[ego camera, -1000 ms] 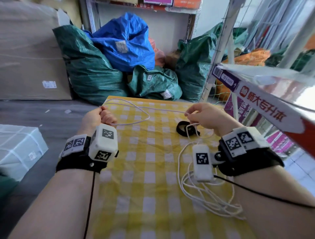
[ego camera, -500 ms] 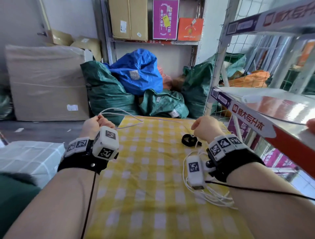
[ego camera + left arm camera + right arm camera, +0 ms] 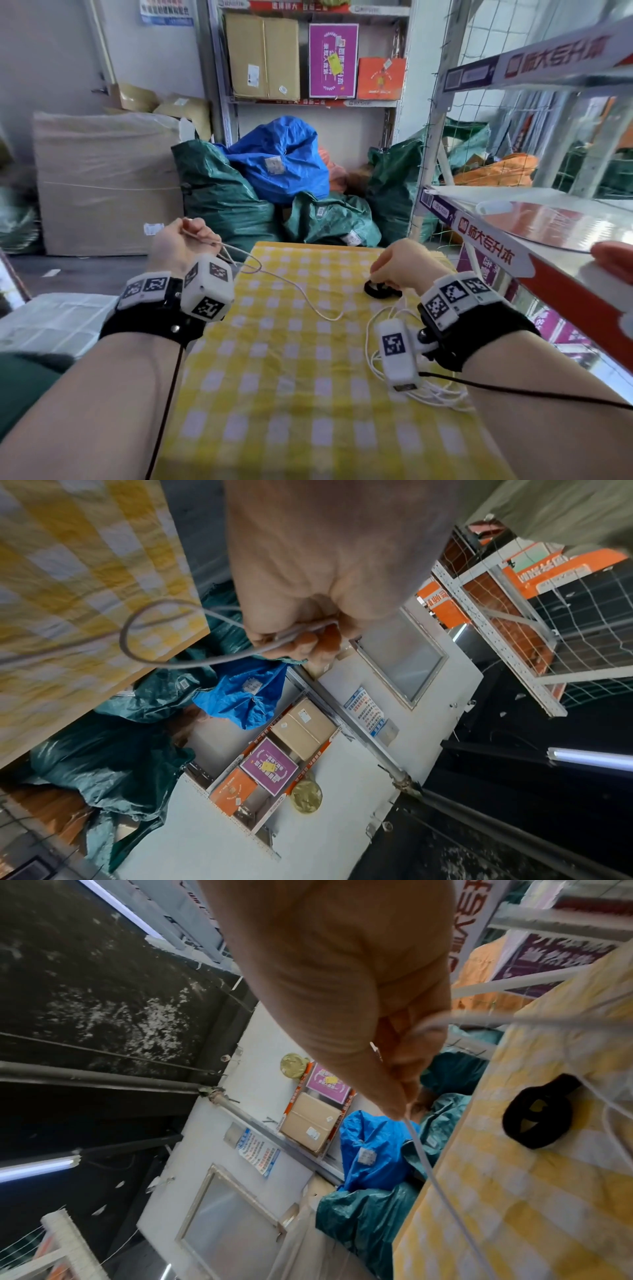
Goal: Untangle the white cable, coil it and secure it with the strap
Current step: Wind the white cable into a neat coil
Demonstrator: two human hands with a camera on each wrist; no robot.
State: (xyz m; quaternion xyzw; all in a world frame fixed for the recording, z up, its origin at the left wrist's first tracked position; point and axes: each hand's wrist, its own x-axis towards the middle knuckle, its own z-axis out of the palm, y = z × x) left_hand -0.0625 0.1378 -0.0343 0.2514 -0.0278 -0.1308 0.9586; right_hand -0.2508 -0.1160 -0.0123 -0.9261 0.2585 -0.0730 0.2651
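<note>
Fingers of the left hand are curled round a loop of the white cable, now raised off the table's left edge; the right hand, lowered beside the black strap, pinches another run. Slack has been drawn left, so untangling is advancing, coiling not begun. Remaining tangle lies partly hidden under the right wrist; cable ends not discernible.

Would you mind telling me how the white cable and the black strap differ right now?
The white cable is thin, long and loosely trailing; the black strap is broad, short and curled. Both hands, left hand and right hand, grip the cable; the strap lies unheld. Both rest on the checked cloth.
</note>
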